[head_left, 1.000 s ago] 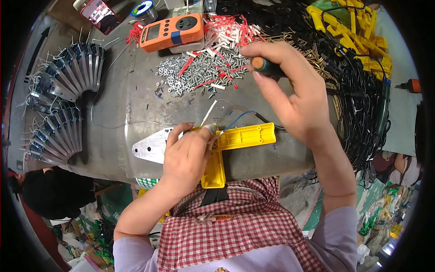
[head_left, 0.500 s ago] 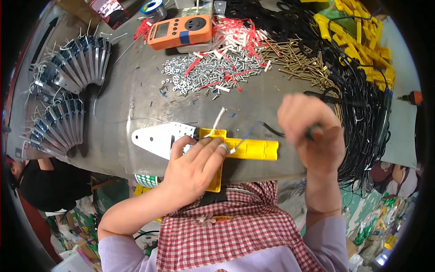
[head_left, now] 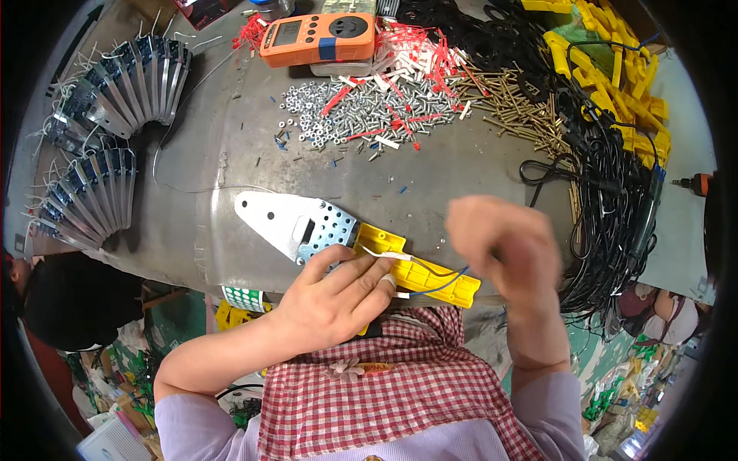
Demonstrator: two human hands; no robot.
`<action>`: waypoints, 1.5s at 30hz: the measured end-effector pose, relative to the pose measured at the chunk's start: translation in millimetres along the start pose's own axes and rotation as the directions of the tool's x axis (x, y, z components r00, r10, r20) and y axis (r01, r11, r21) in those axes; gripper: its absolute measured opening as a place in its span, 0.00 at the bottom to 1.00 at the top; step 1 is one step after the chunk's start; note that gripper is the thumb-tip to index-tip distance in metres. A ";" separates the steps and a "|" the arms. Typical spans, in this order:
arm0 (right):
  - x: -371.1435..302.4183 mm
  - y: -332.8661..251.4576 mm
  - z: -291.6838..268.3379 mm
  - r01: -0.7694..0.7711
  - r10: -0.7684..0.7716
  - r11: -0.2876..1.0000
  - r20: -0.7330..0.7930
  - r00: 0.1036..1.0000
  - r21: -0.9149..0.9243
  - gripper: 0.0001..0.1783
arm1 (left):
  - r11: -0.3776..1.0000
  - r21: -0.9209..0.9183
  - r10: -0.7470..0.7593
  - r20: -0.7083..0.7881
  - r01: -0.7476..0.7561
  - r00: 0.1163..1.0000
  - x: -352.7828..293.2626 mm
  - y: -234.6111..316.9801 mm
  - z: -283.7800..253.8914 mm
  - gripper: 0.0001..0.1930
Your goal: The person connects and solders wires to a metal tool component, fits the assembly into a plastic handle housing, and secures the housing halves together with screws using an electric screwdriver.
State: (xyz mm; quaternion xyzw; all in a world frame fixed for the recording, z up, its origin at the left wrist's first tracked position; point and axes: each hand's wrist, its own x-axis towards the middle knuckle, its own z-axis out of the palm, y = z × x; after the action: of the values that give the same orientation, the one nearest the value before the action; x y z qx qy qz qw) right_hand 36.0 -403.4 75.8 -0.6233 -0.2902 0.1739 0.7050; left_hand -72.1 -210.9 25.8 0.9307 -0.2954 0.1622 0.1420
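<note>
My left hand [head_left: 338, 296] lies over a yellow plastic handle half [head_left: 438, 283] near the table's front edge, fingers pressed together and holding it down. A tapered metal plate [head_left: 270, 223] with a perforated blue-grey end joins the handle's left end. A white-sleeved wire [head_left: 384, 254] runs from the plate's end along the handle. Beside it a blue wire [head_left: 442, 289] curves up toward my right hand [head_left: 507, 246]. That hand is curled above the handle's right side and blurred by motion; whatever its fingers hold is hidden.
Metal assemblies with white leads [head_left: 142, 81] stand fanned at left. An orange multimeter [head_left: 319, 40] sits at the back near silver screws and nuts [head_left: 369, 115]. Long brass screws [head_left: 523, 111], a heap of black cords [head_left: 607, 207] and yellow handle parts [head_left: 615, 69] fill the right.
The handle and plate have tilted, their right end now nearer me. My right hand has moved left and down. The white wire, upright before, now lies along the handle.
</note>
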 end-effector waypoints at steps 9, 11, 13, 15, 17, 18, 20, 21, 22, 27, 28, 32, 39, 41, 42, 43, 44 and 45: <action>-28.8 -12.0 25.9 0.084 -0.128 0.812 0.036 0.991 0.578 0.35 | 0.990 -0.104 0.087 -0.034 -0.090 0.996 3.1 -2.7 3.9 0.06; -28.4 -9.0 15.8 -0.008 -0.031 0.875 0.071 0.997 0.484 0.36 | 0.992 -0.085 0.095 -0.011 -0.096 0.995 7.7 0.1 1.2 0.07; -25.6 0.6 12.2 -0.105 0.067 0.913 0.109 0.992 0.394 0.37 | 0.990 -0.092 0.105 -0.027 -0.107 0.994 4.6 -3.1 4.0 0.07; -26.2 10.1 12.5 -0.104 0.061 0.914 0.122 0.991 0.392 0.37 | 0.987 -0.102 0.120 -0.044 -0.124 0.992 1.7 -4.5 6.1 0.07; -26.5 12.0 13.4 -0.112 0.073 0.925 0.119 0.990 0.362 0.36 | 0.980 -0.129 0.142 -0.086 -0.153 0.986 0.9 -4.6 7.4 0.08; -27.5 12.5 14.3 -0.118 0.085 0.935 0.112 0.990 0.335 0.36 | 0.979 -0.133 0.143 -0.085 -0.154 0.986 1.1 -3.8 7.7 0.08; -26.4 11.4 15.1 -0.113 0.080 0.933 0.109 0.991 0.342 0.36 | 0.984 -0.123 0.118 -0.077 -0.127 0.990 2.0 -1.8 7.7 0.08; -24.7 9.5 14.4 -0.104 0.071 0.932 0.108 0.992 0.347 0.36 | 0.984 -0.125 0.120 -0.079 -0.129 0.990 2.9 -2.0 7.9 0.08; -22.9 5.3 13.4 -0.104 0.072 0.933 0.106 0.992 0.344 0.36 | 0.984 -0.119 0.123 -0.076 -0.132 0.989 3.5 -2.2 8.0 0.08; -21.9 10.9 20.6 -0.062 0.051 0.937 0.041 0.998 0.345 0.33 | 0.984 -0.121 0.123 -0.069 -0.131 0.990 5.3 -2.0 7.5 0.09; -21.5 11.8 18.1 -0.061 0.050 0.937 0.043 0.998 0.343 0.33 | 0.985 -0.116 0.124 -0.059 -0.130 0.991 4.8 -1.4 7.8 0.10; -1.4 14.1 10.5 -0.039 -0.096 0.949 0.404 0.909 0.314 0.23 | 0.978 -0.121 0.162 -0.059 -0.169 0.985 9.1 0.3 6.7 0.12; 19.1 -5.4 11.2 -0.263 0.083 0.935 0.574 0.814 0.238 0.20 | 0.931 -0.275 0.156 -0.292 -0.239 0.943 7.5 -16.6 4.2 0.14; 14.6 -0.6 8.5 -0.384 0.177 0.880 0.555 0.813 0.281 0.21 | 0.873 -0.450 -0.023 -0.422 -0.188 0.906 16.6 -23.7 -4.7 0.17; 15.8 -1.2 12.1 -0.387 0.176 0.877 0.556 0.812 0.287 0.21 | 0.777 -0.612 -0.228 -0.495 -0.150 0.838 26.4 -24.0 -17.5 0.20; 15.1 -5.5 18.5 -0.384 0.209 0.889 0.526 0.824 0.249 0.18 | 0.768 -0.624 -0.241 -0.489 -0.143 0.838 40.6 -21.0 -23.9 0.20; 17.0 -6.2 26.8 -0.378 0.230 0.901 0.501 0.834 0.215 0.16 | 0.678 -0.720 -0.215 -0.389 -0.150 0.896 61.1 -20.0 -29.4 0.18; 0.6 16.1 36.6 -0.195 0.081 0.934 0.353 0.932 0.300 0.10 | 0.568 -0.808 -0.159 -0.292 -0.155 0.943 85.3 -20.5 -29.4 0.17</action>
State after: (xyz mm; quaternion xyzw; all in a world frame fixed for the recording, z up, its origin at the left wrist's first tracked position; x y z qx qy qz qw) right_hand 15.5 -371.9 62.1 -0.4768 -0.3274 0.3732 0.7254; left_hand -0.4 -227.2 81.9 0.7159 -0.3069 0.1607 0.6062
